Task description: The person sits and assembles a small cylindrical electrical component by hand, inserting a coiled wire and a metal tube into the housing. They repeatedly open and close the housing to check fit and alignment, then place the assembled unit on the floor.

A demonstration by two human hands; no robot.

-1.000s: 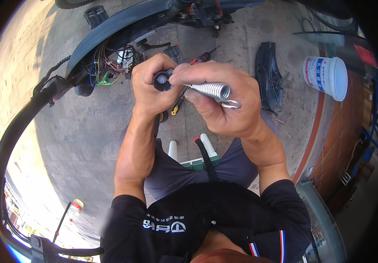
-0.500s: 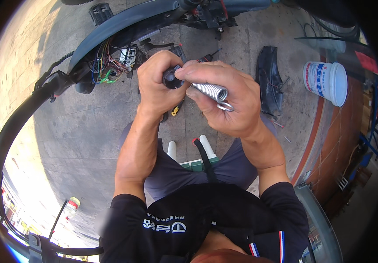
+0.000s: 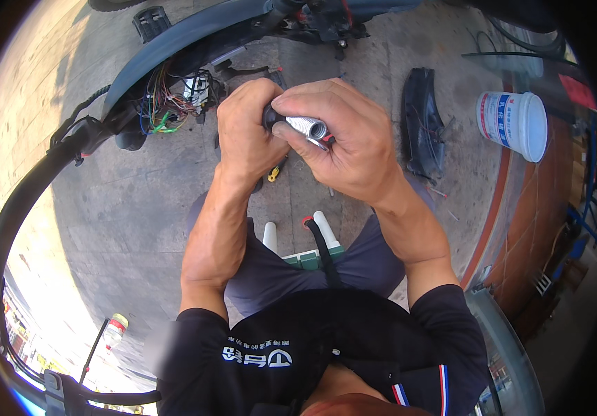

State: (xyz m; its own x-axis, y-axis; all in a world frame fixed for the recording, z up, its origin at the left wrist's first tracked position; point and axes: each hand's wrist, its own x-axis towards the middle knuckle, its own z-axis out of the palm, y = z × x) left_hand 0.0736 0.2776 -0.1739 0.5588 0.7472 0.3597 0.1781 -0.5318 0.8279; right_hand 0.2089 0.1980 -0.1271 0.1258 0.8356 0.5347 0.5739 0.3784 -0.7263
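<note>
Concrete floor (image 3: pixel 139 229), opened scooter wiring (image 3: pixel 173 97) beyond your hands. Your left hand (image 3: pixel 246 132) grips a black part (image 3: pixel 269 116); your right hand (image 3: pixel 354 149) clasps the silver spring (image 3: pixel 305 127) against it. Likely seating the spring: next, keep both aligned.

Harsh sunlight, glare washing out the lower left, sharp centre, strong fisheye bending at edges.

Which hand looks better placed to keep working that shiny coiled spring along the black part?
Probably the right hand: its fingers wrap the silver coil spring directly. The left hand is closed around the black part, seemingly just steadying it.
</note>
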